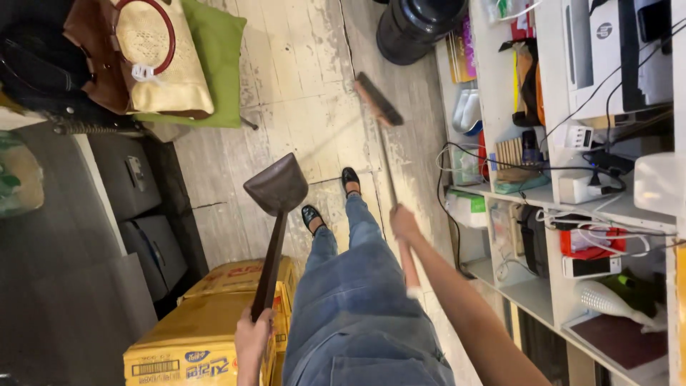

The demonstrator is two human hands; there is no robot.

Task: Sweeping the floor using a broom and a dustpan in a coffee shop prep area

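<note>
Two hands are at work here, each wrapped around a long handle. The left hand [251, 342] has its fingers [245, 330] closed tight about the lower end of a dark dustpan handle; the dustpan [276, 189] itself rises toward twelve o'clock from that grip, its brown scoop held clear above the floor, just left of the person's feet. The right hand [404, 223] is curled shut around the shaft of a broom [391, 182], gripping it partway along, with the pale end of the shaft running back toward five o'clock beside the denim-clad legs [357, 300]. From the hand the shaft runs up toward eleven o'clock, ending in the brush head [378, 100], which rests on the worn, pale-painted plank floor [300, 86].

Between the two tools stand the person's black shoes [331, 196], at about the middle of the view. At seven o'clock, just beside the left hand, sit stacked yellow cardboard boxes [207, 322]. Further out at nine o'clock are grey cabinet drawers [143, 207]. At eleven o'clock a tan and brown handbag [153, 61] lies on a green cushion [218, 50]. At one o'clock a black round bin [414, 25] stands on the floor, well apart from the brush head. Along three o'clock runs white shelving [500, 193] crowded with cables, chargers, boxes and a printer.
</note>
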